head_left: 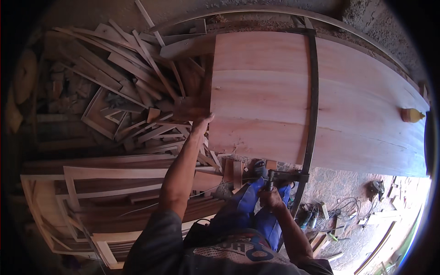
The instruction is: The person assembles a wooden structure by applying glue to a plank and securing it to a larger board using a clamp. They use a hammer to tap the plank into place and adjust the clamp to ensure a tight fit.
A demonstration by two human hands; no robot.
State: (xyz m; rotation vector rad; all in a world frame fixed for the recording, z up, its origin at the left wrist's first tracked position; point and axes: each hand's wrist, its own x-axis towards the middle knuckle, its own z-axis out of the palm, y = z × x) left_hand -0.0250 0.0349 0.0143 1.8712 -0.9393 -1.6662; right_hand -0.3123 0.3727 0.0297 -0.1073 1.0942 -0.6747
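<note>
A wide panel of pale reddish boards (259,98) lies in front of me, with seams running along it. A long dark metal bar clamp (314,87) crosses over it from the far edge to the near one. My left hand (203,123) holds the panel's left end at its edge; most of its fingers are hidden. Below the near edge, my right hand (271,200) is closed around the handle of the clamp's screw (270,178). The clamp's jaw (293,176) sits just beyond this hand, close to the panel's near edge.
A yellow bottle (412,115) lies on the panel's right end. Scrap wood (133,78) is heaped at the left, above stacked wooden frames (114,173). Power tools (309,219), cables (343,206) and offcuts lie on the floor at the right.
</note>
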